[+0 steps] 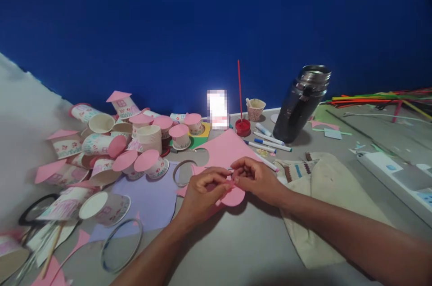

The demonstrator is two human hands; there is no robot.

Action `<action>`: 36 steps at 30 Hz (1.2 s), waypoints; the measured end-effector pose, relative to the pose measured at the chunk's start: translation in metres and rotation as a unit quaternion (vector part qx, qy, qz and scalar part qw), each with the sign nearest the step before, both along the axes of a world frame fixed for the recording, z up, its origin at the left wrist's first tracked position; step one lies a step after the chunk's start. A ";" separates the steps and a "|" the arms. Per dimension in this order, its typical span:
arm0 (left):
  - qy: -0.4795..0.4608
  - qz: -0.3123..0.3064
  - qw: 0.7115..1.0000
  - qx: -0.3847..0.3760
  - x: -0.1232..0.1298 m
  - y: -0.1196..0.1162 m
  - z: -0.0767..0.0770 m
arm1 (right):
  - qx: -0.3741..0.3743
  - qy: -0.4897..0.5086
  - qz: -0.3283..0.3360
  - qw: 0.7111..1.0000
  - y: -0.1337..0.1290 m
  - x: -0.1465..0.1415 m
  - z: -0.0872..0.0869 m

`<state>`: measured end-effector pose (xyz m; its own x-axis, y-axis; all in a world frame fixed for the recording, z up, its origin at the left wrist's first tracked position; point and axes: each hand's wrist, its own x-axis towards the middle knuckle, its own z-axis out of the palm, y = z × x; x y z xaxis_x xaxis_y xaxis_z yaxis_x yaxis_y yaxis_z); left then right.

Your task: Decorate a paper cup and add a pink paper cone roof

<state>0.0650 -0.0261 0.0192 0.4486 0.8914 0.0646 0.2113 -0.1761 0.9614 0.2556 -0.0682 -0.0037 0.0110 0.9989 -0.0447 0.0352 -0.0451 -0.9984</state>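
Note:
My left hand and my right hand meet at the middle of the table, fingers closed on a pink paper circle. The circle's lower edge hangs below my fingertips, and its upper part is hidden behind them. Just behind lies a larger pink paper sheet with a curved cutout. Left of my hands a roll of tape rests on its side near pink scraps. A purple sheet lies beyond my left wrist, with a ring at its front edge.
Several decorated paper cups with pink paper tops crowd the left. Markers, a red pot with an upright stick, a paper cup and a dark flask stand behind. A cloth bag lies under my right forearm.

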 end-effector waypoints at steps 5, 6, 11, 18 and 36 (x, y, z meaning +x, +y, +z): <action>0.012 -0.043 0.999 -0.014 -0.002 -0.002 -0.001 | 0.030 0.006 0.022 0.999 0.003 -0.001 -0.014; 0.010 -0.045 0.999 -0.019 -0.002 -0.003 -0.002 | 0.039 0.001 0.025 0.999 0.003 -0.001 -0.018; -0.028 -0.045 0.997 -0.058 -0.002 -0.002 -0.006 | 0.066 0.014 0.059 0.996 0.007 0.003 -0.024; -0.066 -0.021 0.985 -0.159 -0.005 0.007 0.001 | 0.028 -0.330 0.075 0.941 0.005 0.027 0.029; -0.022 0.011 0.991 -0.132 -0.016 0.021 0.000 | -0.116 -0.613 -0.008 0.782 0.005 0.101 0.047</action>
<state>0.0485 -0.0051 0.0195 0.4305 0.8897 -0.1523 0.1693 0.0862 0.9818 0.3570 -0.0632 0.0430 0.2002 0.9649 -0.1698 0.9564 -0.2301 -0.1799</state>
